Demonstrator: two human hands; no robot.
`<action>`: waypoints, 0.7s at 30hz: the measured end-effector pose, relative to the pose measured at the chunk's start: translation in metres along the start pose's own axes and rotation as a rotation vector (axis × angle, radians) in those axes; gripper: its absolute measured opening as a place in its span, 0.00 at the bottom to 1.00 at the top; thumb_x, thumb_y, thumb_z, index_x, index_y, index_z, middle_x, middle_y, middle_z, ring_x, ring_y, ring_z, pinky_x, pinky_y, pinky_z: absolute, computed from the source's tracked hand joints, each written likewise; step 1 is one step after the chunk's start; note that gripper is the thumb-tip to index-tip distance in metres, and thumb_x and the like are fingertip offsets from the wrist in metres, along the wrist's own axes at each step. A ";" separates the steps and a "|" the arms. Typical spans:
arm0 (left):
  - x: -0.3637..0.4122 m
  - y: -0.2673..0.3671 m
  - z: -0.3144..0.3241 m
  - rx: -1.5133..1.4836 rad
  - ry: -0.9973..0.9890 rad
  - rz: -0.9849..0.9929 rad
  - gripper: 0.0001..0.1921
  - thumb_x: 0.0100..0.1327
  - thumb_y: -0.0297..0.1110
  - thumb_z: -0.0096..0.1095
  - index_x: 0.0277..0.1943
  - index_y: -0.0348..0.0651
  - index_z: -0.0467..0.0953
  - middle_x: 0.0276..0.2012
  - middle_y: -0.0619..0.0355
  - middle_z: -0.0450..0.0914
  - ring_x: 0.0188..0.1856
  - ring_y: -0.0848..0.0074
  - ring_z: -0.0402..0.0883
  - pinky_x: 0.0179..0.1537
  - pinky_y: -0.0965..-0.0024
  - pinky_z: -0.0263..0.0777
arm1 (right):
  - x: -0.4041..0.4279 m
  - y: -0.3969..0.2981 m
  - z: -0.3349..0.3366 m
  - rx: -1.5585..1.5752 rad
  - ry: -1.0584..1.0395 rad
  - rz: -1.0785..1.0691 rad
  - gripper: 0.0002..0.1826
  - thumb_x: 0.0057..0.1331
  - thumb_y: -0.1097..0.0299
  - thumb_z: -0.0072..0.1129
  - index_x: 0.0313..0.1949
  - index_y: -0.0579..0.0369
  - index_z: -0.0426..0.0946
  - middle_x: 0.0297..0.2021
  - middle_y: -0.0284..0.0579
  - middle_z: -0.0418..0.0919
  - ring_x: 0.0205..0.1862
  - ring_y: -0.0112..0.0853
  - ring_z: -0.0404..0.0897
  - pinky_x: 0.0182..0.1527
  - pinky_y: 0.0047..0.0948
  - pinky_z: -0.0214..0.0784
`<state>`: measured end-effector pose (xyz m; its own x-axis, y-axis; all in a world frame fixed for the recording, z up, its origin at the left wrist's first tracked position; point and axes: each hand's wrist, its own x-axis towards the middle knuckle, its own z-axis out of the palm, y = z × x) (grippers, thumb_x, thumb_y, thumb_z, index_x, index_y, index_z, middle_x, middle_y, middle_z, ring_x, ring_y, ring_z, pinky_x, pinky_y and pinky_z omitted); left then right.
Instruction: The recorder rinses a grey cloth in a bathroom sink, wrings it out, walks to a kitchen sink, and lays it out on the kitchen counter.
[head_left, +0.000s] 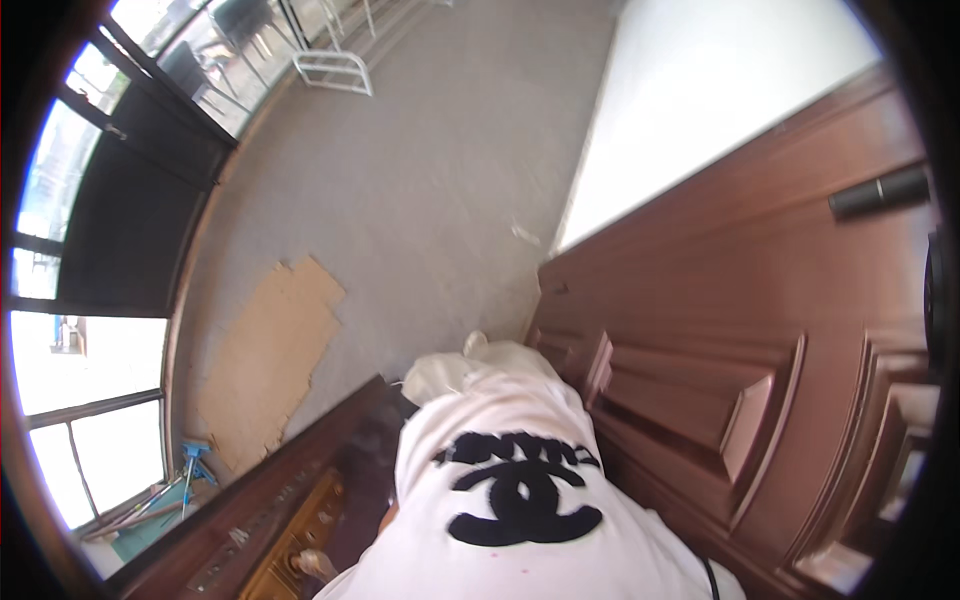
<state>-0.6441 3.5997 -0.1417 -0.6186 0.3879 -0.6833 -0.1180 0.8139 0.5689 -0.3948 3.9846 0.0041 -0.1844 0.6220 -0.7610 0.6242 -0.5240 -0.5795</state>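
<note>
Both of my hands are out of view. Below me is my white shirt (510, 405), with black lettering and a black emblem on its front. Pale trousers (439, 375) show beyond its hem. A sliver of skin shows at the shirt's left edge, too little to tell what part it is. Close on my right stands a reddish-brown panelled door (690, 300) with a black cylindrical fitting (877, 193). On my left is a dark brown door edge (337, 427) with a metal strip. Beside that strip is a gold-coloured lock plate (315, 517) with a handle that seems wrapped in clear plastic.
A flattened cardboard sheet (262, 360) lies on the grey floor (420, 187). Dark-framed glass panels (90, 360) and a black panel (142, 202) line the left. A blue-headed cleaning tool (196, 451) leans there. Farther off are a white metal rack (334, 67) and a white wall (697, 97).
</note>
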 end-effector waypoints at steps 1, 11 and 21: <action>0.025 0.014 0.006 -0.058 0.008 0.010 0.25 0.52 0.42 0.73 0.48 0.35 0.77 0.41 0.42 0.80 0.47 0.58 0.80 0.48 0.57 0.73 | 0.019 -0.028 0.007 -0.003 -0.008 -0.044 0.14 0.67 0.65 0.51 0.33 0.64 0.78 0.30 0.45 0.81 0.27 0.32 0.78 0.32 0.36 0.73; 0.188 0.313 -0.059 -0.250 0.002 -0.066 0.24 0.52 0.44 0.68 0.43 0.30 0.78 0.33 0.47 0.83 0.30 0.67 0.84 0.31 0.65 0.76 | 0.153 -0.177 0.000 -0.048 0.067 -0.253 0.14 0.67 0.64 0.50 0.31 0.63 0.77 0.29 0.44 0.81 0.26 0.31 0.78 0.31 0.35 0.73; 0.347 0.405 -0.108 0.002 -0.035 -0.017 0.25 0.50 0.47 0.66 0.43 0.33 0.79 0.40 0.40 0.84 0.44 0.53 0.83 0.47 0.57 0.75 | 0.266 -0.347 0.012 0.031 0.278 -0.374 0.14 0.68 0.64 0.49 0.30 0.62 0.76 0.28 0.44 0.80 0.25 0.31 0.78 0.29 0.34 0.73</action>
<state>-0.9903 4.0167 -0.0987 -0.5890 0.3888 -0.7084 -0.1270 0.8212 0.5563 -0.6698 4.3246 -0.0003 -0.1789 0.9017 -0.3937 0.5300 -0.2489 -0.8107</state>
